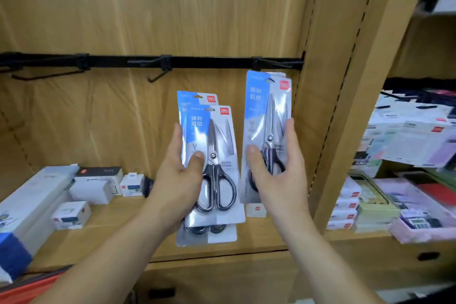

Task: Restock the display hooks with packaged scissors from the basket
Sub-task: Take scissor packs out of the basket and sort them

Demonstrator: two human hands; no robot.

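A light wood-grain back panel (148, 7) fills the far side of the bay, crossed by a black rail (209, 61). Below runs a matching wooden shelf (111, 219) with small white boxes (71, 215) at the left. A slotted wooden upright (362, 106) stands at the right. Beyond it, the neighbouring shelf (365, 249) holds stacked stationery. The light is even.

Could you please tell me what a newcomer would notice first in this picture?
Centre frame, the left hand grips two stacked blue-and-white packs of black-handled scissors, while the right hand holds another blue-and-white pack just below a black metal hook. The black rail's other two hooks carry nothing.
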